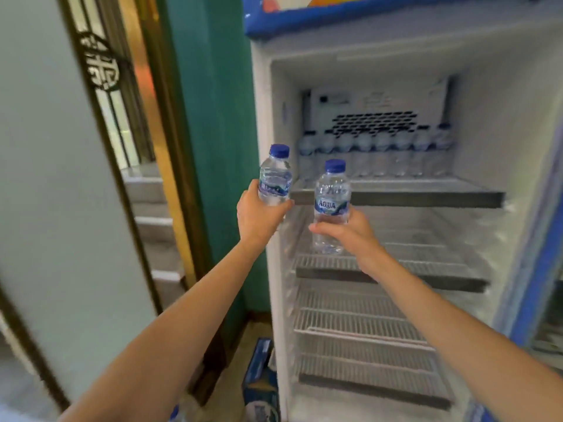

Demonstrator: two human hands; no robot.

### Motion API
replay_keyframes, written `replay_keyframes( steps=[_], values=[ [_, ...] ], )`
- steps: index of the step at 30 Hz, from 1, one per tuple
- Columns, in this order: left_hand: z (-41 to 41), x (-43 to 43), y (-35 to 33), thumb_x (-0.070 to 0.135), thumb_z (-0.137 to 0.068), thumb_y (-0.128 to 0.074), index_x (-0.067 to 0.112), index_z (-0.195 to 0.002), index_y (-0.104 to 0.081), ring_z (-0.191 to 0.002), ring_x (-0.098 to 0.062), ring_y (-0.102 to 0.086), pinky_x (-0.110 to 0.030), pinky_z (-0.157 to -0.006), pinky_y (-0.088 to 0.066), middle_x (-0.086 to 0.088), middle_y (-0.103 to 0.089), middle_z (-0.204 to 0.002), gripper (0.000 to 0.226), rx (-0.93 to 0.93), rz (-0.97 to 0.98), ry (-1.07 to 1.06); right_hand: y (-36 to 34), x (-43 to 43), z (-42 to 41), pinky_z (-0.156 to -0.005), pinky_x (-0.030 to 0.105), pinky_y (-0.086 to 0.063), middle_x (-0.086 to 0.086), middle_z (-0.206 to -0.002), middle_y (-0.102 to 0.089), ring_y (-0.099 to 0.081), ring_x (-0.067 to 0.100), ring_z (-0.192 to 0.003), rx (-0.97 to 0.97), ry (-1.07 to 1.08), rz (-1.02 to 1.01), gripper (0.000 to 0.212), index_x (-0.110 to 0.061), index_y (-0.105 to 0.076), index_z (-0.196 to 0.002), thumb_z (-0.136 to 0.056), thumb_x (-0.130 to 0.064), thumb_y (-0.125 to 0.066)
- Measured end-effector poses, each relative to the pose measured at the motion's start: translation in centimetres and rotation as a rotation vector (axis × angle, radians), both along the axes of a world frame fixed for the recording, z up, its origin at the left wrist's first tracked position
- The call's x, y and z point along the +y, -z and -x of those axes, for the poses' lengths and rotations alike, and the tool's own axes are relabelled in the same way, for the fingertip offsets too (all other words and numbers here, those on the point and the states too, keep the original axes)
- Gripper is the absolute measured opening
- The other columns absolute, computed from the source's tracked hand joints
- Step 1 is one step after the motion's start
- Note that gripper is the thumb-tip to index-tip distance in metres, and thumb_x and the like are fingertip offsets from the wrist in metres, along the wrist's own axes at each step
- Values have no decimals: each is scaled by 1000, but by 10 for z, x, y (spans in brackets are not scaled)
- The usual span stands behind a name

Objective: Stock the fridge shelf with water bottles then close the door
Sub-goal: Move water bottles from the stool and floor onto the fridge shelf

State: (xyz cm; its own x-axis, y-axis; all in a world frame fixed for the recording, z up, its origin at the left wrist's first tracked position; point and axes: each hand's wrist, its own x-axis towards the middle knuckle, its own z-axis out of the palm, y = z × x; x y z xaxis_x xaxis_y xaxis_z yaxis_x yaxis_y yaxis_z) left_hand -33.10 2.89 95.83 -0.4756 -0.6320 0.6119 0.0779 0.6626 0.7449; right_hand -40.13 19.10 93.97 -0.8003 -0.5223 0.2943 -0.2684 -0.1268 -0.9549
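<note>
At frame centre the upright left bottle point(274, 178) is clasped by the left hand point(259, 216), the right bottle point(331, 202) by the right hand point(350, 231), the latter judged nearer the shelf point(411, 197) just beyond.

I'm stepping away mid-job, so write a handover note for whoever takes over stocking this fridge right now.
Left hand grips a water bottle by the fridge's left wall.
Right hand grips a second bottle in front of the top shelf.
Done: a row of bottles stands at the back of that shelf.
Left: set both bottles in, keep filling, close the open door.
</note>
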Motion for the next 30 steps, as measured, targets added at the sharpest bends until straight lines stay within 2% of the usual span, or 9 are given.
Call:
replay_keyframes(
  steps=[3,7,9,12,16,18,21,25,30],
  values=[
    [47,18,-27,26,-66,-78,17,-107,-60,-83,-13,-60,-22,-72,-43,4,-66,-93,46,8,-25,95,-31,21,46,-73,22,-49,1,-85,-72,-67,10,-76,43,70,21,35,-9,-67,-98,-67,-5,-83],
    [106,28,-52,25,-66,-81,13,-108,-61,-83,-12,-59,-23,-73,-44,2,-66,-96,48,-3,-24,158,-64,45,98,-63,14,-50,-3,-81,-70,-66,1,-68,74,127,33,24,-16,-68,-88,-71,-5,-81],
    [133,27,-62,26,-66,-81,13,-109,-61,-86,-12,-56,-23,-76,-41,2,-65,-98,50,-34,-25,149,-73,53,121,-65,18,-49,-3,-84,-70,-65,6,-74,65,153,47,27,-14,-67,-94,-72,-6,-80],
    [170,22,-71,25,-68,-81,11,-115,-58,-89,-14,-54,-24,-79,-41,-2,-64,-106,55,-73,-68,156,-77,59,157,-72,21,-49,-5,-87,-69,-64,8,-80,49,184,57,28,-22,-63,-89,-72,-9,-81],
    [216,9,-66,19,-70,-82,7,-118,-57,-89,-18,-55,-25,-76,-40,-9,-64,-114,56,-101,-194,165,-76,54,200,-86,29,-49,-2,-97,-71,-65,13,-91,17,201,40,39,-17,-64,-103,-69,-13,-83],
    [237,0,-57,17,-69,-82,6,-123,-55,-98,-23,-59,-27,-80,-44,-11,-63,-117,61,-116,-233,157,-74,44,218,-80,27,-48,-4,-96,-70,-64,11,-89,-21,204,45,41,-15,-63,-107,-71,-13,-82],
    [268,-10,-42,20,-64,-86,10,-128,-52,-112,-28,-59,-35,-95,-48,-8,-62,-123,74,-150,-309,153,-67,25,242,-68,22,-45,-5,-95,-69,-64,10,-87,-43,203,40,40,-15,-62,-107,-72,-12,-81],
    [319,-34,-27,34,-49,-91,16,-129,-49,-119,-28,-56,-43,-106,-42,-5,-60,-126,92,-146,-385,221,-60,-3,273,-79,27,-47,-5,-94,-66,-64,13,-89,-97,237,1,33,-20,-59,-96,-72,-9,-80],
    [334,-37,-36,18,-62,-87,10,-131,-48,-116,-29,-57,-43,-100,-47,-8,-60,-127,79,-200,-280,193,-52,-36,311,-94,41,-52,3,-106,-68,-64,23,-98,-133,273,-44,41,-16,-60,-96,-65,-10,-85]
  ],
)
